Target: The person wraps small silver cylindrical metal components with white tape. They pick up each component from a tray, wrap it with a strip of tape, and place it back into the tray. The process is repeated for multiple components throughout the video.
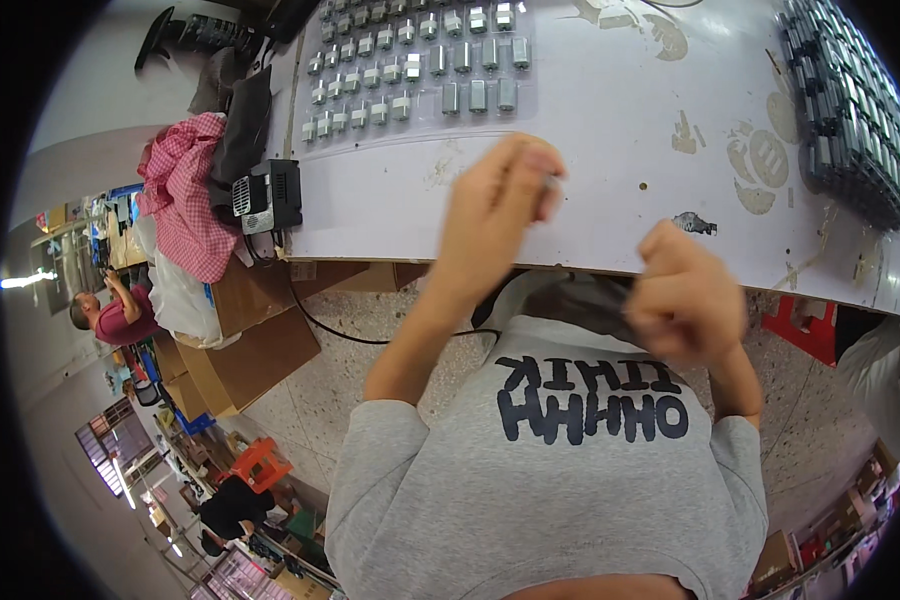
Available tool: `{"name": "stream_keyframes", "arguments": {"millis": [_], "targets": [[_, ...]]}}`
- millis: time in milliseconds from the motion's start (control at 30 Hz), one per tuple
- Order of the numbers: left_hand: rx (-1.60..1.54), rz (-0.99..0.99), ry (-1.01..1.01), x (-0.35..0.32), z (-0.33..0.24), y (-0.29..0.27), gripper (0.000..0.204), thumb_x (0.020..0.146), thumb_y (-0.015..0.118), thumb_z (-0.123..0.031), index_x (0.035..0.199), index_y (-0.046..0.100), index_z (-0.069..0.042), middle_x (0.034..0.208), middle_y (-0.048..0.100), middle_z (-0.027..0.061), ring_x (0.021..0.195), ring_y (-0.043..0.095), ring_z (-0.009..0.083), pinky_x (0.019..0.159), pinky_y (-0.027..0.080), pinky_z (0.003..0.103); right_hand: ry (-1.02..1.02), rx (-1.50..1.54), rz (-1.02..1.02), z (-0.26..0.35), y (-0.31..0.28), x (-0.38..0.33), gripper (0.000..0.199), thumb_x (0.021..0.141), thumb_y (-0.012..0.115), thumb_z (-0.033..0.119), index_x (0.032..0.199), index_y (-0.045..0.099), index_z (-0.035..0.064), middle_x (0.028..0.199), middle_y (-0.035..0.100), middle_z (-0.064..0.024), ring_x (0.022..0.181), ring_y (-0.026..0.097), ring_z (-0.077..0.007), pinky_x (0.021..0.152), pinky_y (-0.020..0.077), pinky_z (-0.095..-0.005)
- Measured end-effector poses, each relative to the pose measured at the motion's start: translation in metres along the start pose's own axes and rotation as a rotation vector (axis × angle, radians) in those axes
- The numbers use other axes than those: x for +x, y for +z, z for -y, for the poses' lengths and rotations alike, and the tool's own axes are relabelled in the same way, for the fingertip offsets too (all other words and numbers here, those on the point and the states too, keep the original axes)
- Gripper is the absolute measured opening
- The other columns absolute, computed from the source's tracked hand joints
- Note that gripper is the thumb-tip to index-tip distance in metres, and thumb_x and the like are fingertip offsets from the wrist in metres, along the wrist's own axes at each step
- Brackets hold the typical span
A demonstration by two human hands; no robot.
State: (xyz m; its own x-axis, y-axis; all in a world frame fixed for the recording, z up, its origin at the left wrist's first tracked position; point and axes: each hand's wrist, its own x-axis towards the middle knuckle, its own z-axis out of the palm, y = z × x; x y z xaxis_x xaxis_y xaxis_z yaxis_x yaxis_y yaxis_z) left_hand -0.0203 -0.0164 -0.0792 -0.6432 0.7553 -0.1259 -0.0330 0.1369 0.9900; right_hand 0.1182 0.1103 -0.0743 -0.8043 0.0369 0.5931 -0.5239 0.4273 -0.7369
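My left hand (500,205) is raised over the table's near edge, its fingers pinched together. A small greyish bit shows at the fingertips, too little to name. My right hand (688,295) is lower and to the right, just off the edge, with its fingers curled in and blurred by motion; whatever it may hold is hidden. Beyond my left hand lies a clear plastic tray (370,136) with rows of small silver metal-cased parts (478,96) that look like small motors. Some show white ends, while those at its near right show plain metal sides.
At the right stands a stack of filled trays (855,120). A small black box-shaped device (268,197) sits at the table's left edge, near a pink checked cloth (185,185). Cardboard boxes (245,365) and a red stool (805,328) are below table height. Other people are farther off.
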Motion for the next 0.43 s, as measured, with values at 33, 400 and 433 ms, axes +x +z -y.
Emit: {"name": "stream_keyframes", "arguments": {"millis": [33,400,433], "targets": [[0.173,-0.039,0.029,0.002,-0.003,-0.012,0.025,0.089,0.04,-0.024,0.084,0.051,-0.002,0.056,0.044,-0.0007,0.051,0.041,0.006,0.049,0.034,0.02,0.037,0.251,-0.169,-0.002,-0.004,-0.003,0.018,0.078,0.056,0.018,0.074,0.05,0.0017,0.064,0.045,-0.0031,0.057,0.044,-0.0165,0.053,0.0381,-0.027],[1.331,-0.329,0.234,0.035,-0.001,-0.083,0.037,0.081,0.055,-0.024,0.106,0.037,-0.005,0.078,0.059,0.0133,0.076,0.056,0.0237,0.064,0.043,0.034,0.432,0.523,-0.319,0.011,-0.017,-0.02,0.022,0.086,0.049,0.022,0.087,0.047,0.0005,0.068,0.051,-0.0127,0.046,0.043,-0.0079,0.043,0.0367,-0.0165],[1.417,-0.309,0.237,0.04,0.001,-0.085,0.042,0.08,0.057,-0.025,0.11,0.034,-0.007,0.079,0.06,0.0124,0.081,0.056,0.0223,0.066,0.043,0.034,0.467,0.419,-0.259,0.016,-0.019,-0.019,0.022,0.086,0.049,0.022,0.091,0.047,0.0001,0.07,0.053,-0.0142,0.047,0.044,-0.0082,0.043,0.0391,-0.0174]]}}
